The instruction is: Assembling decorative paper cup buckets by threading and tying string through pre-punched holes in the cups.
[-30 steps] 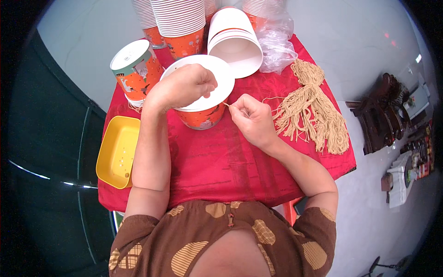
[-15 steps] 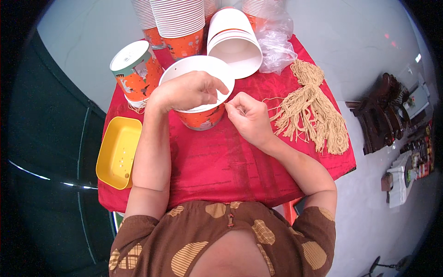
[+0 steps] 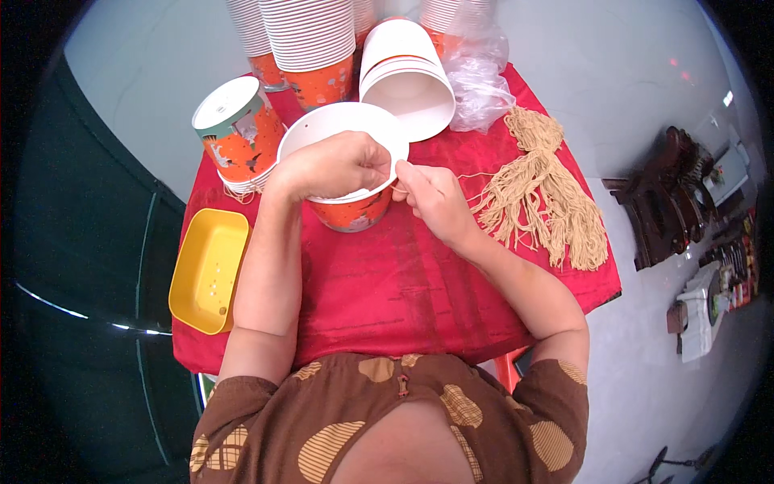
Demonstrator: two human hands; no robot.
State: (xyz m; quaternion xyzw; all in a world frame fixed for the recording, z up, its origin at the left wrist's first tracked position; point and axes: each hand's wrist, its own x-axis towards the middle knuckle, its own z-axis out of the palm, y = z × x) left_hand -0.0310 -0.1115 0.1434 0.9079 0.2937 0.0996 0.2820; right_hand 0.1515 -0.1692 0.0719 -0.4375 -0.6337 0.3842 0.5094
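Observation:
An orange paper bucket (image 3: 351,216) with a white inside stands upright on the red cloth in front of me. Over its near rim reaches my left hand (image 3: 348,164), fingers curled together inside by the right wall; what they hold, if anything, is hidden. Outside that same wall, my right hand (image 3: 434,198) is closed in a pinch on a thin tan cord, its fingertips close to the rim. To the right lies a tied bundle of tan cords (image 3: 544,181), with a loose strand stretching toward my right hand.
A yellow tray (image 3: 201,306) with small bits in it sits at the left. Behind it stand upturned buckets (image 3: 238,137). Tall bucket stacks (image 3: 310,48), white-lined buckets on their side (image 3: 411,97) and a clear plastic bag (image 3: 480,89) fill the table's far side.
My left hand has dipped lower into the bucket and its fingers have curled in. My right hand has turned slightly and come up against the rim.

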